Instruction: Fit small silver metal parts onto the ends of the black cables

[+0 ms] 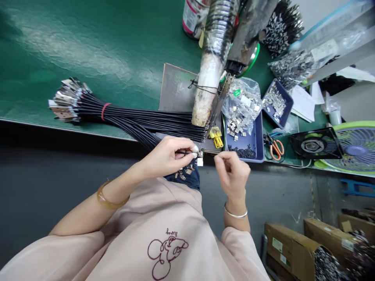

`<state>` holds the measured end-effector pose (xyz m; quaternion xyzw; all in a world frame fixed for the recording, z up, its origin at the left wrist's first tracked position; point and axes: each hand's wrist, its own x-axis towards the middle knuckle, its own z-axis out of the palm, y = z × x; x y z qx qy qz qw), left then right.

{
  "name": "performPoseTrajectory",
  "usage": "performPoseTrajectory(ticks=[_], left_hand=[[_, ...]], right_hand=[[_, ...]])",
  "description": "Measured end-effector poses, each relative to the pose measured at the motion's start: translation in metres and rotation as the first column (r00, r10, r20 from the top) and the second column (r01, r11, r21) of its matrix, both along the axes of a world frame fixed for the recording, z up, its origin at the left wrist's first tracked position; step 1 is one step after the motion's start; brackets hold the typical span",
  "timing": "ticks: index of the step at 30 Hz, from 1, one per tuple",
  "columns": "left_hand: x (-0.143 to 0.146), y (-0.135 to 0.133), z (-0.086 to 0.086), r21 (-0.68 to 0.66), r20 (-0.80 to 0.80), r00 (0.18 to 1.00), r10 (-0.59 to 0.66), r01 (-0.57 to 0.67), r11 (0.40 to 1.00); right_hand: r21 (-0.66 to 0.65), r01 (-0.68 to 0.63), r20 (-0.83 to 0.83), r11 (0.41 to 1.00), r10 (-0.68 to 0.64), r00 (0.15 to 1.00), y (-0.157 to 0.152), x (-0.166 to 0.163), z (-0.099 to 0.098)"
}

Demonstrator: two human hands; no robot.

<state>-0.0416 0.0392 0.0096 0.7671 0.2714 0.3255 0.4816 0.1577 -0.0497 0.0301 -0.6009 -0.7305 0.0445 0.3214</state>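
Note:
My left hand [168, 158] is closed in a pinch on a black cable, close to its end, just off the bench's front edge. A small silvery metal connector [200, 160] sticks out past the fingertips. To the right, apart from it, my right hand [233, 169] has its fingers curled together; anything they pinch is hidden. Behind the left hand lies a bundle of black cables [129, 113], tied with a red band [104, 111], with metal connectors [67, 99] at its left end. A few loose metal pieces [185, 171] rest on my lap.
A wrapped duct [212, 66] and a soldering iron-like metal bar [219, 103] come down over the cable ends. A blue tray [259, 144] holds connectors and small black parts. Orange-handled pliers [275, 149], a black fan [316, 143] and a green basket [357, 125] stand right. Cardboard boxes [285, 244] sit below.

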Motion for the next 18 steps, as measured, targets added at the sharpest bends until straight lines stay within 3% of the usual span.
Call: performPoseTrajectory(ticks=[2, 8, 11, 13, 16, 18], left_hand=[[0.002, 0.000, -0.001, -0.021, 0.001, 1.000, 0.022, -0.022, 1.000], [0.003, 0.001, -0.001, -0.055, -0.016, 1.000, -0.011, 0.010, 0.998], [0.000, 0.003, 0.000, -0.082, -0.017, 0.998, -0.064, 0.063, 0.995], [-0.003, 0.004, 0.003, -0.105, -0.012, 0.996, -0.087, 0.085, 0.991], [-0.006, 0.006, 0.009, -0.120, 0.041, 0.993, -0.110, 0.114, 0.986], [-0.005, 0.008, 0.014, -0.087, 0.079, 0.988, -0.133, 0.140, 0.986]], right_hand=[[-0.012, 0.020, 0.020, 1.000, -0.020, 1.000, -0.001, 0.005, 0.003], [0.041, -0.095, 0.196, 0.995, 0.085, 0.977, 0.010, -0.016, -0.006], [-0.014, -0.147, 0.140, 0.989, 0.148, 0.979, 0.012, -0.019, -0.008], [-0.067, -0.175, 0.013, 0.982, 0.176, 0.984, 0.010, -0.010, -0.005], [-0.069, 0.025, -0.190, 0.997, -0.037, 0.981, 0.007, 0.018, 0.001], [-0.081, 0.237, -0.183, 0.968, -0.248, 0.951, 0.012, 0.042, 0.001]])
